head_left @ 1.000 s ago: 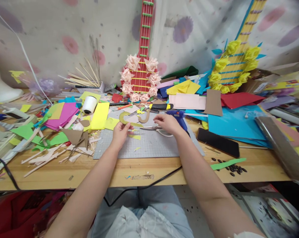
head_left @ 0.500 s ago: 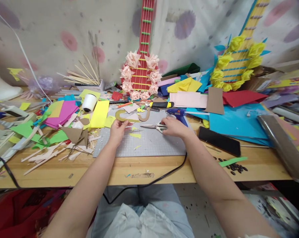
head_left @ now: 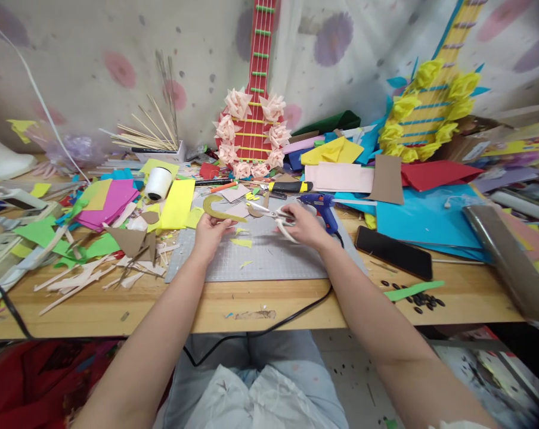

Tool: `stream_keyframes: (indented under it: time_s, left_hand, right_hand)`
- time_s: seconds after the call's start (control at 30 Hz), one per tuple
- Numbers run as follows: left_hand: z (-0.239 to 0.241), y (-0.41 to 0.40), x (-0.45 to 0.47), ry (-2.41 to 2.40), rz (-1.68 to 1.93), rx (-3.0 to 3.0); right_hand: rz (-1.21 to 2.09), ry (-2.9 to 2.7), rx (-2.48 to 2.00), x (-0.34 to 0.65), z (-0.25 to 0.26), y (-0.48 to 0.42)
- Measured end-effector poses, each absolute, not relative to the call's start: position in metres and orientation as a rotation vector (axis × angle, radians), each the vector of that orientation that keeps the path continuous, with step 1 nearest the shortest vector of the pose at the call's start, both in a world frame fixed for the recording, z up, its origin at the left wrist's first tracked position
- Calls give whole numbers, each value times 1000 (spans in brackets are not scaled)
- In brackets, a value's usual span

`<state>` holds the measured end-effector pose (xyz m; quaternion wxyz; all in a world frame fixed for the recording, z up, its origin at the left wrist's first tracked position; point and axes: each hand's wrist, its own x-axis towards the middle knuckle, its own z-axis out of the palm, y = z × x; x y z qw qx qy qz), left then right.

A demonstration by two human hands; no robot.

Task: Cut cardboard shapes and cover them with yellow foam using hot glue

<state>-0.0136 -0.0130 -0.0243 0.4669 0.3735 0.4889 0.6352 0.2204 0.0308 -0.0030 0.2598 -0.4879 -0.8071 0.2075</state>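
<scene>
My left hand point(head_left: 210, 236) pinches the lower edge of a curved, hook-shaped olive-yellow cutout point(head_left: 214, 205) above the grey cutting mat point(head_left: 278, 262). In my right hand point(head_left: 301, 225) is a pair of scissors point(head_left: 284, 220) with pale handles, blades pointing left toward the cutout but apart from it. A brown curved piece point(head_left: 255, 210) lies on the mat, partly behind the blades. Small yellow-green scraps point(head_left: 241, 242) rest on the mat between my hands. Just beyond my right hand stands a blue glue gun point(head_left: 322, 208).
A red paper guitar point(head_left: 251, 128) with pink roses stands at the back. Coloured paper point(head_left: 430, 223) and a phone point(head_left: 393, 252) lie to the right; paper scraps point(head_left: 81, 277) and a white roll point(head_left: 158, 183) to the left. A black cable point(head_left: 269, 330) hangs over the front edge.
My right hand has lifted the scissors off the mat and brought them a little left, blades now tilted up toward the cutout. The left hand still holds the cutout, nearly in place.
</scene>
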Motion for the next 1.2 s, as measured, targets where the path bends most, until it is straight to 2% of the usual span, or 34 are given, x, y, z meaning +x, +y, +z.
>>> stream_keyframes:
  time_s: [0.33, 1.2]
  left_hand:
    - [-29, -11, -11, 1208, 1567, 975]
    - [-28, -12, -8, 1206, 1578, 954]
  right_hand:
    - [191, -2488, -1234, 196, -12, 24]
    - [77, -2527, -1384, 195, -7, 17]
